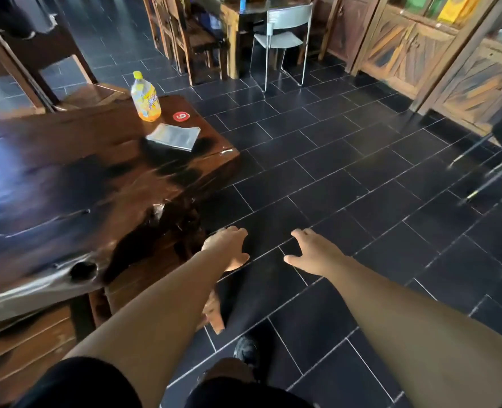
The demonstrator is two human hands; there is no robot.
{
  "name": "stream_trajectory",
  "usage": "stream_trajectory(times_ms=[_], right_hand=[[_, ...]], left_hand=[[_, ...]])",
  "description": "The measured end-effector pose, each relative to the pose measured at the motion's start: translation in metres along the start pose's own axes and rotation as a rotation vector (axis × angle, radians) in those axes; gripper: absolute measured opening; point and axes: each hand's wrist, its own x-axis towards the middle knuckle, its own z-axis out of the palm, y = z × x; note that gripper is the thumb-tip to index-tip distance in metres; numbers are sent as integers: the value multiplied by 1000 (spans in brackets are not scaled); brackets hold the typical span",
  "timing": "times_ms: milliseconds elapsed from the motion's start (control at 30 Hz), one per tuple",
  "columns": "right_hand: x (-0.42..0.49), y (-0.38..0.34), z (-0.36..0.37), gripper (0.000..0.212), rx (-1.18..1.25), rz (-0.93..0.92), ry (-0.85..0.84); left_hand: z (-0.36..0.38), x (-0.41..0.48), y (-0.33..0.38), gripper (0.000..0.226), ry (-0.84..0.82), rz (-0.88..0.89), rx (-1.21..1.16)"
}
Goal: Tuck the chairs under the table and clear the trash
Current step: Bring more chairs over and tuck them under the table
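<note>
Both bare hands, left hand (227, 245) and right hand (311, 254), hang open and empty; yellow-capped plastic orange-drink bottle (144, 98) and flat silvery wrapper (174, 136) remain on dark wooden table (67, 178).

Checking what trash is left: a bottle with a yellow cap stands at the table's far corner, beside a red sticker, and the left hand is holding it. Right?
Not quite. The head view shows the left hand empty, stretched out over the floor, well apart from the bottle. The rest holds: the yellow-capped bottle stands at the table's far corner beside the red sticker.
</note>
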Motion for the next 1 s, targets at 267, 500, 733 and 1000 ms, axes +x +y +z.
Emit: stream_trajectory(times_ms=[267, 500, 733, 1000], right_hand=[[107, 20, -51, 69, 13, -20, -23], [219, 52, -92, 67, 9, -76, -54], [357, 96, -161, 65, -37, -175, -77], [487, 138, -240, 65, -94, -262, -123]], left_hand=[[-52, 101, -4, 63, 15, -27, -11], [-83, 204, -5, 61, 9, -89, -28], [-135, 335, 15, 64, 39, -171, -54], [-195, 457, 33, 61, 86, -270, -102]])
